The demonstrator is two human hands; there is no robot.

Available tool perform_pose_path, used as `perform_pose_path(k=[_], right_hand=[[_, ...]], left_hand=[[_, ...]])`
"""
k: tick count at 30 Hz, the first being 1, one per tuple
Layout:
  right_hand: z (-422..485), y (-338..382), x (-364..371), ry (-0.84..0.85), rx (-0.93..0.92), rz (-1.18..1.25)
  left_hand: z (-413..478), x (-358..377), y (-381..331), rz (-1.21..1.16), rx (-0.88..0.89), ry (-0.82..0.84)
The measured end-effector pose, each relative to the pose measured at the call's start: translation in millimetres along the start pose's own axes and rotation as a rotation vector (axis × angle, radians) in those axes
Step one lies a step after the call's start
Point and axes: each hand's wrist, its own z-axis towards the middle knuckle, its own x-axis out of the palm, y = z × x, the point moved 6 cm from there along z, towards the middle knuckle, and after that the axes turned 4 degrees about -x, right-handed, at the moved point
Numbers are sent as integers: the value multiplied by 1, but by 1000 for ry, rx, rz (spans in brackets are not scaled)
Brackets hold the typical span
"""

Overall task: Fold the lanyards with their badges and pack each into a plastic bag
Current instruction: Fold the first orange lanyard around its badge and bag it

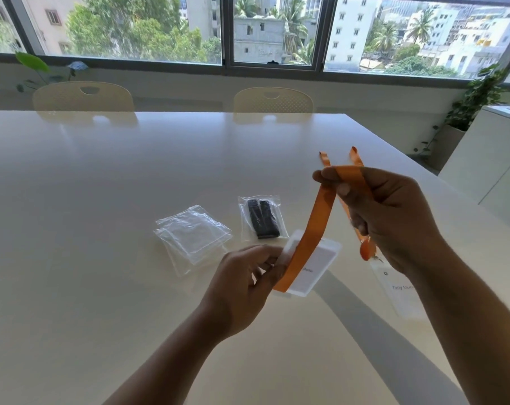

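An orange lanyard (318, 220) stretches between my two hands above the table. My left hand (248, 285) pinches its white badge (312, 267) with the strap's lower end laid across it. My right hand (391, 217) holds the strap's upper fold, raised higher and to the right. A second orange lanyard (368, 249) lies under my right hand, its badge (400, 290) flat on the table. A stack of clear plastic bags (194, 236) lies left of centre. Beside it sits a bag (261, 217) holding a folded black lanyard.
The wide cream table (131, 185) reaches to two cream chairs (272, 100) at its far edge. A white cabinet (493, 159) and a potted plant (476, 103) stand to the right, beyond the table's edge. Windows run along the back.
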Motion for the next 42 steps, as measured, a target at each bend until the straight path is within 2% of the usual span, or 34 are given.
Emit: perform_pose_path(k=[5, 9, 14, 20, 25, 28, 33, 38, 42], right_hand=[[-1, -26, 7, 84, -25, -232], [-11, -35, 23, 133, -13, -172], [-28, -58, 35, 100, 53, -267], [-51, -78, 43, 93, 145, -257], [-61, -75, 52, 162, 185, -261], [-66, -64, 59, 195, 191, -158], [-68, -49, 63, 226, 180, -148], [-67, -42, 59, 161, 298, 191], [-60, -36, 52, 54, 283, 335]], left_hand=[[0, -1, -2, -144, -24, 14], [0, -1, 0, -354, -104, -2], [2, -6, -3, -509, -138, -60], [5, -25, -1, -681, -133, -236], [6, -35, 8, -587, -186, -356], [5, -40, 16, -495, -228, -432], [3, -40, 19, -323, -246, -441], [2, -39, 21, -113, -223, -420], [2, -34, 15, -24, -174, -365]])
